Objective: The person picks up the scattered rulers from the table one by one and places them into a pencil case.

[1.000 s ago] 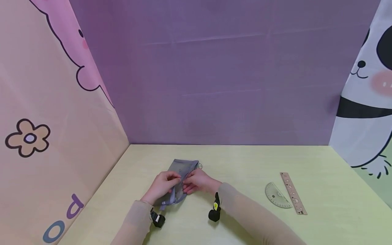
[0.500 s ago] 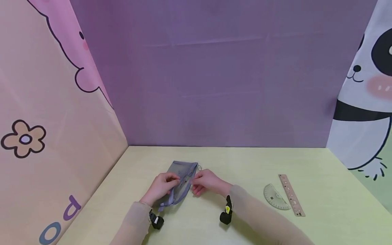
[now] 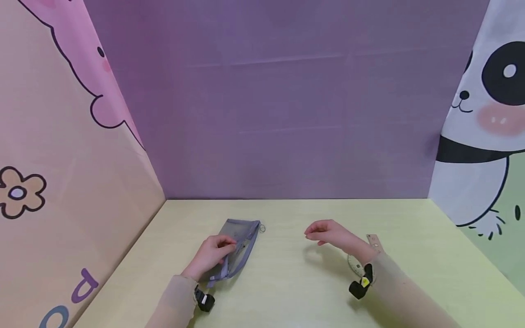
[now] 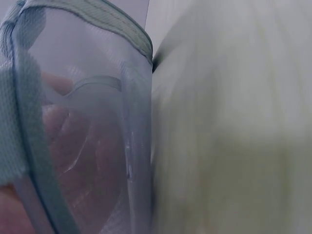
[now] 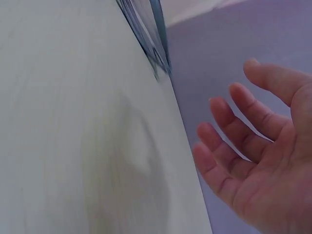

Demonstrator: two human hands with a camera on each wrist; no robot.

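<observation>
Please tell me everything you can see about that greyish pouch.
The pouch is greyish purple, with sheer, mesh-like walls edged by woven-looking bands. A small ring sits at its far right corner. It rests aslant on the pale table, its mouth gaping toward the person's right. The left hand holds it and shows through a sheer wall. Whether anything is inside is unclear.

Right fingers [image 5: 236,129] loosely curved, spread

A pale wood-grain tabletop [image 3: 283,291] carries a translucent grey-lavender pouch [image 3: 243,232] left of centre. Well apart, toward the right, lie a clear protractor [image 3: 354,265] and a pinkish ruler [image 3: 374,241], both partly hidden from the head view.
</observation>
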